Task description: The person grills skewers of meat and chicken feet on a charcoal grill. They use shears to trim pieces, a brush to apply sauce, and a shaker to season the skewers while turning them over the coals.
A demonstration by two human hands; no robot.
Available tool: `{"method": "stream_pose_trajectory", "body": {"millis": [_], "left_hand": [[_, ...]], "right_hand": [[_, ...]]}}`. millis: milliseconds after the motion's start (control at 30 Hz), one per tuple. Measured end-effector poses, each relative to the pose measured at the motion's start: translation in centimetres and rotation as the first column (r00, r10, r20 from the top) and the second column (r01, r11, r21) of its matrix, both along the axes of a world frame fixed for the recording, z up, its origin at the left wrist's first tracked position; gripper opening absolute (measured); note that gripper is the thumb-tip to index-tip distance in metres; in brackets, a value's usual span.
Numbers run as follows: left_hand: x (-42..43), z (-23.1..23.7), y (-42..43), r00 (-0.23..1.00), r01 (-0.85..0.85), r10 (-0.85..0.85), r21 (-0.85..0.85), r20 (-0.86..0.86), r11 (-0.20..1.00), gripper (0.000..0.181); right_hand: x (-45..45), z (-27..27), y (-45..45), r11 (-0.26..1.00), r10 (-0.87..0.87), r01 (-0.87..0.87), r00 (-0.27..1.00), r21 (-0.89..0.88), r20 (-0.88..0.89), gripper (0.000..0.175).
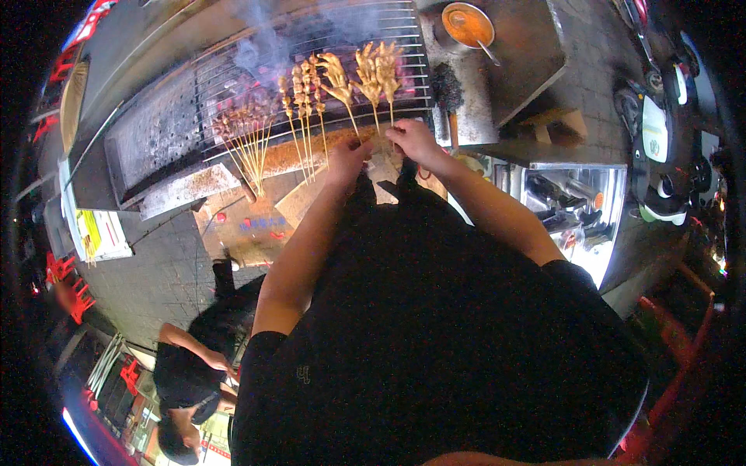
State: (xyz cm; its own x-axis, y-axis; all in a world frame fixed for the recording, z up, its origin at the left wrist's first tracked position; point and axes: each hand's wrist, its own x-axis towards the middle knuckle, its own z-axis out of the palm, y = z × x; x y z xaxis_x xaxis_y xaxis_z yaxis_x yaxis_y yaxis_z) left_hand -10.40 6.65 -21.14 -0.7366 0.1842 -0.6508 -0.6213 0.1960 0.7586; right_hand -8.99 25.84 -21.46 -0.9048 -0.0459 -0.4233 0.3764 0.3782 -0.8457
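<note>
Three skewered chicken feet lie on the wire grate (227, 87) of a smoking charcoal grill, their stick ends pointing towards me. My left hand (348, 162) pinches the stick of the leftmost chicken foot skewer (336, 78). At the rightmost chicken foot skewer (388, 73), my right hand (415, 141) has thumb and fingers closed on the stick's lower end. Between them rests the middle chicken foot skewer (367, 76). Left of my hands are several skewers of chunky meat pieces (300, 87). Farther left lies a fanned bunch of small meat skewers (247, 125).
A metal bowl of orange-red seasoning (468, 26) with a spoon stands right of the grill, near a dark brush (447, 93) with a wooden handle. Below it is a lit glass-fronted case (574, 204). A co-worker (198, 361) bends at lower left. Parked scooters (655, 128) stand far right.
</note>
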Motion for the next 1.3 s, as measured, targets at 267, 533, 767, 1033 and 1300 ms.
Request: {"method": "stream_pose_trajectory", "body": {"millis": [267,533,767,1033,1300], "left_hand": [[0.2,-0.6,2.2,0.995,0.013,-0.034,0.224,0.089,0.974,0.020],[0.4,-1.6,2.3,0.995,-0.063,0.046,0.205,0.085,0.977,0.018],[0.0,-0.3,2.0,0.983,-0.130,0.072,0.362,0.169,0.923,0.015],[0.2,1.1,1.2,0.990,-0.083,0.049,0.269,0.132,0.960,0.019],[1.1,0.1,0.2,0.998,-0.036,0.036,-0.005,-0.052,0.999,0.028]], "right_hand": [[0.2,-1.2,0.4,0.997,-0.009,0.011,0.999,0.075,-0.032,0.024],[0.1,-0.7,0.3,0.993,0.036,-0.030,0.998,0.113,-0.055,0.025],[-0.3,-0.5,0.2,0.987,0.071,-0.062,0.996,0.150,-0.054,0.027],[-0.6,0.6,-0.5,0.959,-0.067,0.122,0.974,-0.254,0.214,0.032],[-0.6,1.0,-0.9,0.922,-0.103,0.182,0.966,-0.342,0.236,0.032]]}}
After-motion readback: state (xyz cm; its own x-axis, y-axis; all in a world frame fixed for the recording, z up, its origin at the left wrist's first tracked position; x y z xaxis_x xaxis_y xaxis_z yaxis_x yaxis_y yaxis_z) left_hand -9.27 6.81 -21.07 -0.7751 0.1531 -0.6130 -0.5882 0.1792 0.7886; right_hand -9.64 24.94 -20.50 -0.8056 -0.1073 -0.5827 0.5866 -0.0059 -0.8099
